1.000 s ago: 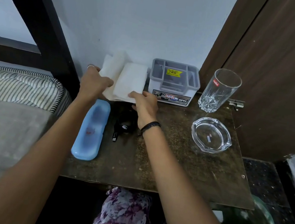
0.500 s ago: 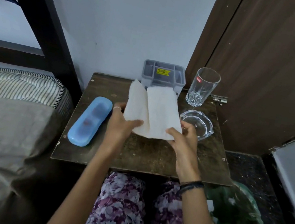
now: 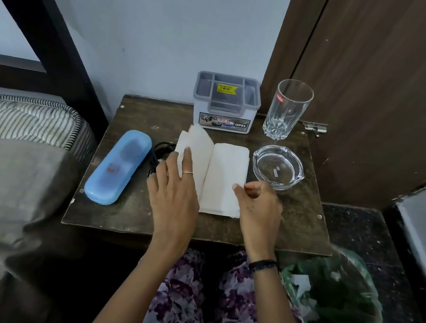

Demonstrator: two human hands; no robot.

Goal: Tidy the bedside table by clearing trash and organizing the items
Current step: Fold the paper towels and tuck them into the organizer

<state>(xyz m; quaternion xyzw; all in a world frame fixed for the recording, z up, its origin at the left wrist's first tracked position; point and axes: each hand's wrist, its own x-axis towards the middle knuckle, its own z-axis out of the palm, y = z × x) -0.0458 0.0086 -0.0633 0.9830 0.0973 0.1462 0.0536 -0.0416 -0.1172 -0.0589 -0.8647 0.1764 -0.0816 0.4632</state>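
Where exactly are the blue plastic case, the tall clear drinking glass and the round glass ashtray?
Blue plastic case (image 3: 118, 166): head view, middle of its lid.
Tall clear drinking glass (image 3: 286, 111): head view, middle of its side wall.
Round glass ashtray (image 3: 262, 157): head view, left rim.
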